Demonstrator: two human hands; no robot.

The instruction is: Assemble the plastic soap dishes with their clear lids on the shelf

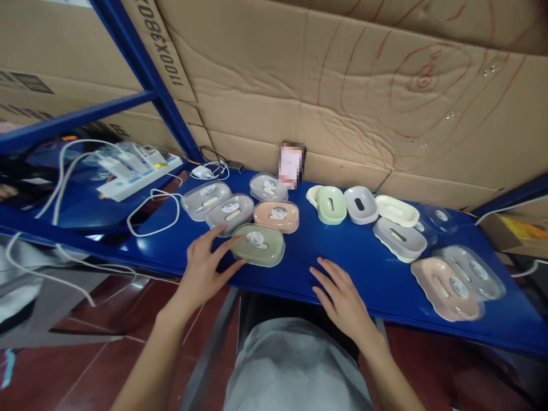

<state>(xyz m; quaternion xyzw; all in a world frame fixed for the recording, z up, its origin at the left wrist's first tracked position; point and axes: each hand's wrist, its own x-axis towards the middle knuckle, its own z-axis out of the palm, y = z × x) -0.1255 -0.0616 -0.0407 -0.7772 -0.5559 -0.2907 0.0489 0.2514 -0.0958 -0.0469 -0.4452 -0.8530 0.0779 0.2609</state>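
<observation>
My left hand [209,260] is open, its fingers spread at the left edge of a green soap dish [269,251] with a clear lid and a round label. Whether the fingertips touch it I cannot tell. Behind it lie a lidded pink soap dish [295,214] and several lidded grey ones, including a grey soap dish [237,218]. My right hand [336,288] hovers near the table's front edge, open, holding nothing. Beyond it stand a light green soap dish [339,214] and a grey soap dish [363,214], both without lids.
On the right are a cream tray [405,212], a grey soap dish [411,245], a pink soap dish [432,285] and clear lids [492,285]. A phone [291,164] leans on the cardboard wall [257,68]. White cables and a power strip [141,181] occupy the left.
</observation>
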